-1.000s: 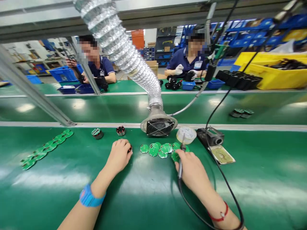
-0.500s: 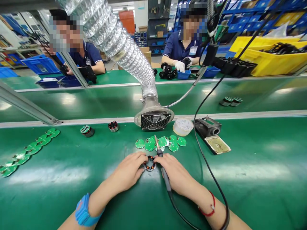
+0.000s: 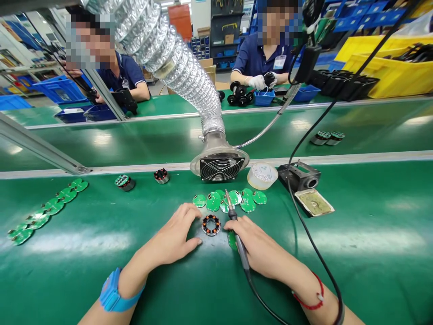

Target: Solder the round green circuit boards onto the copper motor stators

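Observation:
A ring-shaped motor stator (image 3: 206,229) with copper windings lies on the green bench between my hands. Just to its left is my left hand (image 3: 174,237), thumb and fingers spread and holding nothing. On the other side, my right hand (image 3: 259,246) grips a soldering iron (image 3: 241,248), whose tip points away from me over the boards. Partly hidden beneath that hand is a green circuit board (image 3: 232,241); whether the fingers hold it is unclear. Several round green circuit boards (image 3: 213,201) overlap in a row beyond the stator.
A fume extractor (image 3: 222,169) hangs behind the boards, beside a tape roll (image 3: 262,176). To the right stand an iron holder (image 3: 299,176) and cleaning pad (image 3: 314,202). More boards (image 3: 54,206) and stators (image 3: 161,176) lie left. The iron's black cable (image 3: 301,225) crosses the right side. Two co-workers sit opposite.
Both hands have drawn apart from the stator, which stays on the bench. My left fingers have opened. My right hand has shifted right with the soldering iron, and a green board now shows beneath it.

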The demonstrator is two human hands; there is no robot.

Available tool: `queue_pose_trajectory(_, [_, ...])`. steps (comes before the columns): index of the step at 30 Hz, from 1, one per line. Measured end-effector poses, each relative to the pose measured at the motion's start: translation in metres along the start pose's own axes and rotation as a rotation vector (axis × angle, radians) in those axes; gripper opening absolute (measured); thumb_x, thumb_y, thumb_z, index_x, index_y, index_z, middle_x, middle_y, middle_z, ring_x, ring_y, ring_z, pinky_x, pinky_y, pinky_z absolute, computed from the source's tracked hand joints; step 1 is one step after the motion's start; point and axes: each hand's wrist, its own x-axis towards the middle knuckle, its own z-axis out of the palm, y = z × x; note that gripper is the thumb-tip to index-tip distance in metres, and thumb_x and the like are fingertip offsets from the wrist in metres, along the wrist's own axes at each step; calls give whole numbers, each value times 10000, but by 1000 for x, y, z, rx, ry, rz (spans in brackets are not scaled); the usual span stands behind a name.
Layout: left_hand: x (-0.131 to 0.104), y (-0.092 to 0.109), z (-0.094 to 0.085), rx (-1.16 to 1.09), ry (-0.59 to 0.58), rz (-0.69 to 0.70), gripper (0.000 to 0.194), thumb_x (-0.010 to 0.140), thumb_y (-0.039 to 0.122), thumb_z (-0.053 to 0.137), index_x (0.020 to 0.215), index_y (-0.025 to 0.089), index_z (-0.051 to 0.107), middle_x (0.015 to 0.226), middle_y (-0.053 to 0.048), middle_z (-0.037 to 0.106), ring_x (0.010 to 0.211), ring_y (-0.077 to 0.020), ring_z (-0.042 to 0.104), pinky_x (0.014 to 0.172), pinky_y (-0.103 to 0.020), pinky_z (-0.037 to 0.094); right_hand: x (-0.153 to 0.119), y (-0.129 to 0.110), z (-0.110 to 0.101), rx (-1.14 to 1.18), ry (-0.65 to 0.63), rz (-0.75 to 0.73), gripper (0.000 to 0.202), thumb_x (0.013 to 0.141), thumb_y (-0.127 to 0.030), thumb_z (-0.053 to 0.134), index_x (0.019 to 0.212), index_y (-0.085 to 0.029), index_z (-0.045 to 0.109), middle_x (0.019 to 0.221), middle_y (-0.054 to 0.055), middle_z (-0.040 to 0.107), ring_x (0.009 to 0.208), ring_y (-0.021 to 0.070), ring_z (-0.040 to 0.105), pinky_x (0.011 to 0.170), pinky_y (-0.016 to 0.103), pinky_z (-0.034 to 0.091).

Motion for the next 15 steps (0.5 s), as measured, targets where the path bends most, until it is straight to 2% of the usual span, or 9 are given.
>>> queue_pose_trajectory(4, [-1, 8, 2, 153, -38, 27, 182, 790, 200, 675, 918, 215, 547, 1063, -50, 531, 978, -243, 491, 870, -415, 472, 3, 9, 7, 66, 117, 84, 354, 818, -61, 479, 1111, -242, 565, 991, 60, 677, 890, 229, 652, 789, 385, 556])
queue_pose_trajectory(8, [0, 11, 10, 315, -32, 65, 63, 846, 188, 634, 823, 190, 575, 1023, -71, 544, 953, -258, 480, 828, -422, 451, 9, 8, 11, 352, 343, 201, 234, 878, -213, 497, 1108, -259, 498, 854, 4, 627, 654, 161, 623, 628, 311, 543])
queue_pose_trajectory(11, [1, 8, 11, 351, 3, 109, 139, 885, 107, 510, 803, 180, 596, 1006, -82, 555, 946, -253, 479, 821, -415, 444, 21, -6, 16, 529, 525, 222, 256, 853, -283, 552, 1094, -262, 471, 811, -12, 604, 641, 156, 620, 620, 299, 545])
queue_pose_trajectory(15, [-1, 3, 3, 232, 53, 145, 184, 880, 93, 471, 784, 182, 601, 997, -74, 558, 950, -238, 478, 842, -400, 445, 39, -27, 25, 537, 523, 211, 270, 833, -264, 561, 1096, -253, 502, 815, -10, 609, 651, 155, 612, 653, 309, 541])
